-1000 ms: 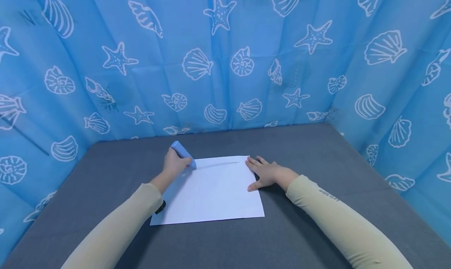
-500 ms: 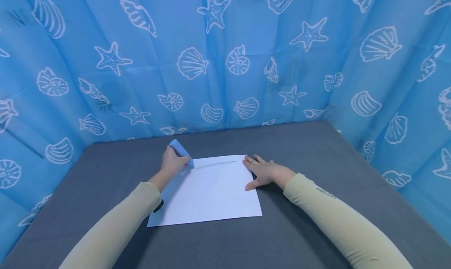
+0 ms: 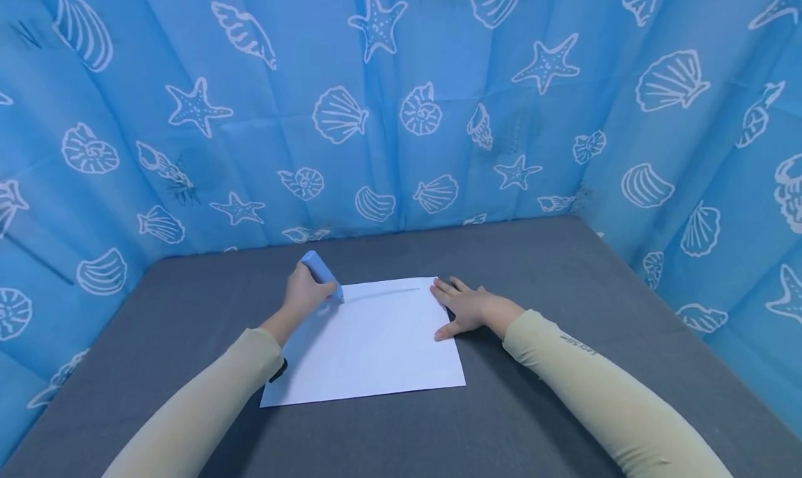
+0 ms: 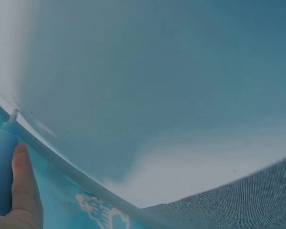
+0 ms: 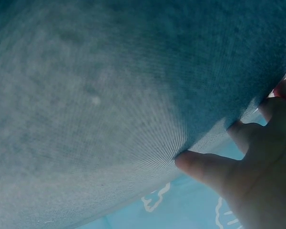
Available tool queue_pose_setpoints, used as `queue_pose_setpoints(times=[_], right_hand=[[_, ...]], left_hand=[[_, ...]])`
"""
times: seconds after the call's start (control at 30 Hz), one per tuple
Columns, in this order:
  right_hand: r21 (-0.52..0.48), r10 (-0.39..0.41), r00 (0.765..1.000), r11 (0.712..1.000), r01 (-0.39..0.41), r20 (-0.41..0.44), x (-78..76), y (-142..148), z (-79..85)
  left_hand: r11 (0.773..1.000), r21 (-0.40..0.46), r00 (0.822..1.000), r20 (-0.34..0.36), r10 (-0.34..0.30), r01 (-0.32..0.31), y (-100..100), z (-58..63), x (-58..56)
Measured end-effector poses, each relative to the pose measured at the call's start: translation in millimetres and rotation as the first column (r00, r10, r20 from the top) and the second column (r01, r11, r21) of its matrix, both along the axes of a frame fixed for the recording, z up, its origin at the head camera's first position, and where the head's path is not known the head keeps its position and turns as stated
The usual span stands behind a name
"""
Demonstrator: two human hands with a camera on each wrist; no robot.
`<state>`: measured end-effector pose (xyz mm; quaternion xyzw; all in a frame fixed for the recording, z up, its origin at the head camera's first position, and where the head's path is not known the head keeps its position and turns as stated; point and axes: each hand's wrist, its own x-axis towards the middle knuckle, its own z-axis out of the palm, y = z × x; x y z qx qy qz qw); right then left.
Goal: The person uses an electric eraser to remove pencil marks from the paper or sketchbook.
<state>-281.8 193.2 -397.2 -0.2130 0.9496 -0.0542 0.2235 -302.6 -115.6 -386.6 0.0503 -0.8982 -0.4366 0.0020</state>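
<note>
In the head view my left hand (image 3: pixel 305 289) grips a thick light-blue pen (image 3: pixel 322 276), tilted with its tip down at the upper left of a white sheet of paper (image 3: pixel 382 346). The left wrist view shows the pen's narrow pale tip (image 4: pixel 13 116) right at the sheet, with a finger along the blue barrel. A faint thin line (image 3: pixel 391 292) runs along the upper part of the paper. My right hand (image 3: pixel 465 307) lies flat with fingers spread over the sheet's right edge. Its fingertips press down on the grey cloth and paper edge.
Dark grey cloth (image 3: pixel 532 269) covers the table around the sheet. Behind and to the right hangs a blue curtain (image 3: pixel 401 60) printed with white shells and starfish, reaching down to the table's back edge. A black band (image 3: pixel 278 371) shows under the left sleeve.
The whole head view has shifted slightly, the scene sliding a little to the left. Relative to the paper, the pen and both hands stay almost where they were.
</note>
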Motion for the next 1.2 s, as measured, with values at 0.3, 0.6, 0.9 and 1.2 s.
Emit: queue_pose_setpoints(times=[0.3,0.6,0.9,1.2], right_hand=[[-0.010,-0.003,1.000,1.000,0.003,-0.001,-0.1,-0.4,-1.8],[-0.013,-0.004,1.000,1.000,0.003,-0.006,-0.7,-1.6,-3.1],[-0.001,0.011,1.000,1.000,-0.012,-0.013,-0.3,0.1,-0.8],[-0.005,-0.001,1.000,1.000,0.001,-0.007,1.9,0.3,-1.2]], left_hand=[[1.000,0.004,1.000,-0.025,0.011,-0.011,-0.1,0.8,-2.4],[1.000,0.025,1.000,0.000,0.008,-0.008,-0.3,-0.6,-0.4],[0.982,0.176,0.994,0.094,0.054,-0.070,-0.2,-3.4,2.0],[0.979,0.197,0.992,0.122,0.028,-0.052,-3.4,-2.2,2.8]])
